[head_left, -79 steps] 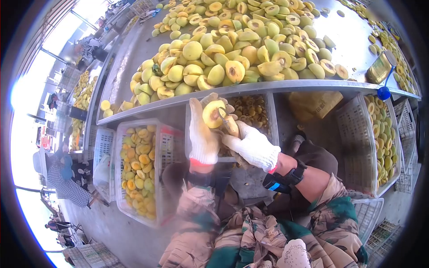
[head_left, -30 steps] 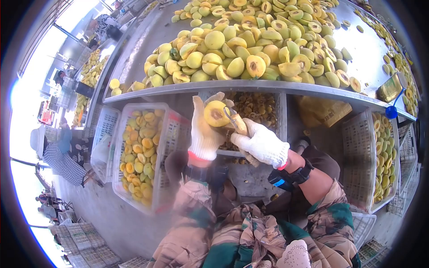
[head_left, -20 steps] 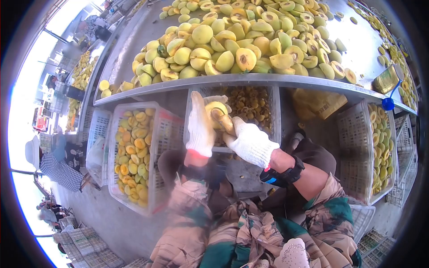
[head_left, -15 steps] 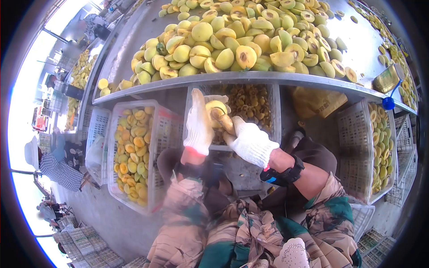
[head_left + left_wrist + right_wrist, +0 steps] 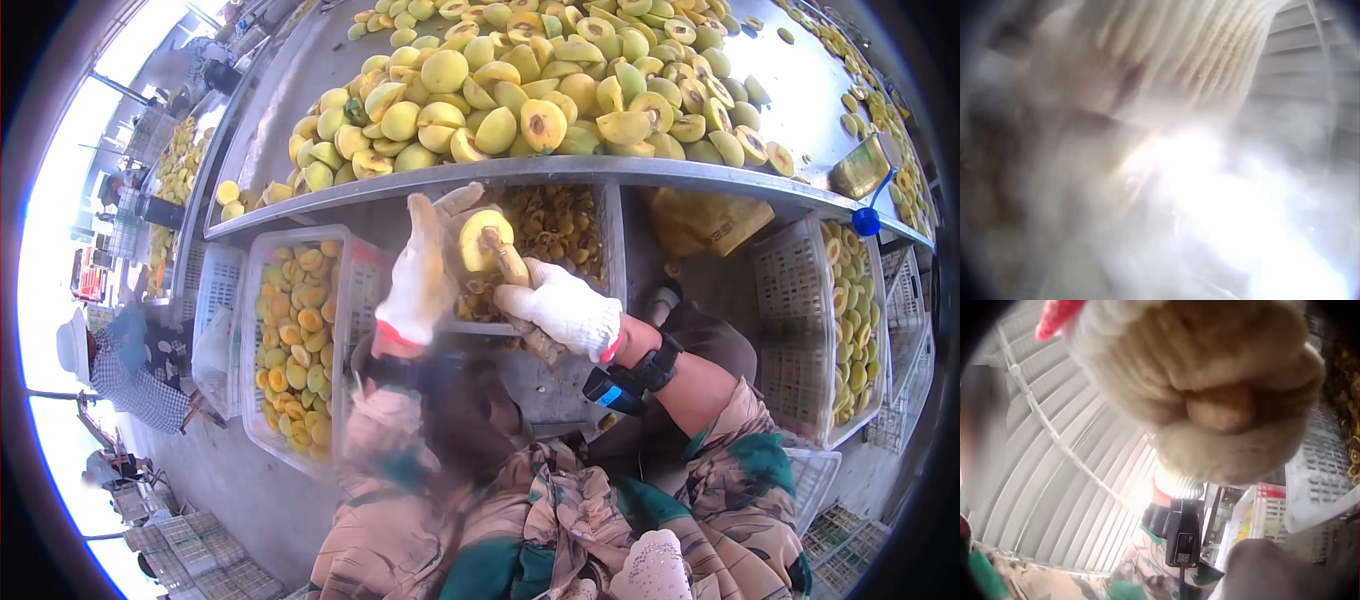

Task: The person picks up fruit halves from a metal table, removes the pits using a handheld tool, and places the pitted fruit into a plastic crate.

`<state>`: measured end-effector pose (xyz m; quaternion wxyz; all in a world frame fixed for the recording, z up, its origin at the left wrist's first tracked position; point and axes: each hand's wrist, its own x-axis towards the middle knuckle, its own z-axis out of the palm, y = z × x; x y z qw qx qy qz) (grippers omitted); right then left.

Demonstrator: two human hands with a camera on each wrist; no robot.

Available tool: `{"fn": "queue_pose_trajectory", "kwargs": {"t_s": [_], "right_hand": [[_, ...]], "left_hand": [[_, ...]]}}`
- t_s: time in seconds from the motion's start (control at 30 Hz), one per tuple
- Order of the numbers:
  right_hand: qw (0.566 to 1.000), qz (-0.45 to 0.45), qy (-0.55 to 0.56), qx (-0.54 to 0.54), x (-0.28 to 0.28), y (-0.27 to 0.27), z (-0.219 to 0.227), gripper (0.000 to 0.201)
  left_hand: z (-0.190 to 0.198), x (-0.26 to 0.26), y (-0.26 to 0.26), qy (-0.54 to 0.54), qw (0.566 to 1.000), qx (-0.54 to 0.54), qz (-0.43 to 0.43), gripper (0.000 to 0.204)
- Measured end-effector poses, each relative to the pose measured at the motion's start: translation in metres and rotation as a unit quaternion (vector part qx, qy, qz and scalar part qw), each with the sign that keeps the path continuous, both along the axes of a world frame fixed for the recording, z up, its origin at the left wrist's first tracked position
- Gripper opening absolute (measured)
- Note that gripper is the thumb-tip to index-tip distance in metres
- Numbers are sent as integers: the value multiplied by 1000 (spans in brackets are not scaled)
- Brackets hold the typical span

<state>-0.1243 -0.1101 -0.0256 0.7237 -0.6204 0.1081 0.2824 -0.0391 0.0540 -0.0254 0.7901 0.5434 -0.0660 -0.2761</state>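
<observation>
My right hand, in a white knitted glove, grips a wooden-handled coring tool. Its curved metal end, clear in an earlier head view, meets the cut face of a yellow-green stone-fruit half. In the right wrist view the glove wraps the tool, with the brown handle end showing between its folds. Just left of the fruit half is my gloved left hand, fingers and thumb extended and spread. The left wrist view is mostly blurred and glare-washed; only the ribbed glove cuff stands out.
A metal table ahead bears a heap of halved fruit. Beneath it sits a crate of brown pits and scraps. Crates of fruit stand left and right. A golden bag lies under the table.
The left hand has moved left and opened away from the fruit half, which stays at the tool in the right hand. Earlier the fruit half lay against the left palm.
</observation>
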Motion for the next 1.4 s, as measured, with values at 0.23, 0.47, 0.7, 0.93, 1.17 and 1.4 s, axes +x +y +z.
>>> {"fn": "queue_pose_trajectory", "kwargs": {"t_s": [0.23,0.47,0.7,0.93,1.17,1.4], "right_hand": [[998,58,-7,-32,1,6,-9,31],[966,80,111,221,-5,-4,-8,19],[983,37,96,152,-9,5,10,18],[761,113,256,586,-2,-6,-18,20],[898,-18,206,388,-2,-21,-18,10],[960,-42,125,246,-16,-24,10,16]], "left_hand": [[-21,-24,-31,-18,967,99,233,62],[-11,-15,-20,76,991,60,93,64],[-7,-11,-26,15,982,153,114,60],[7,-16,-28,100,988,69,99,61],[0,-5,58,-113,891,252,360,52],[38,-23,178,-165,443,832,290,41]]}}
